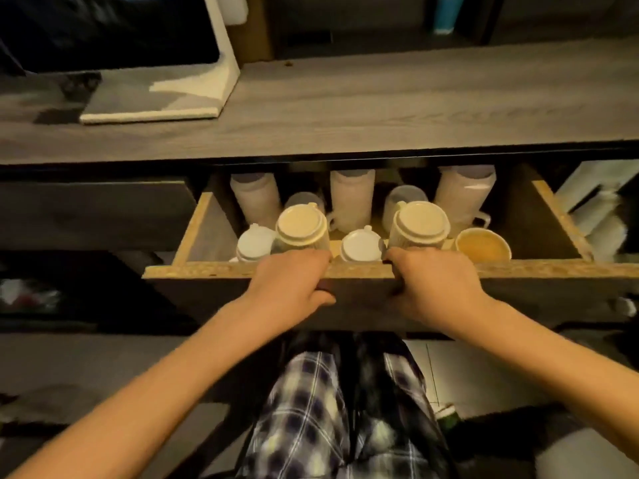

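Drawer stands pulled out; left hand and right hand both clamp its near front edge.

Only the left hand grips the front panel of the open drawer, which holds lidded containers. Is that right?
Not quite. The head view shows both hands gripping it: the left hand and the right hand each curl over the front panel of the open drawer, which holds lidded containers.
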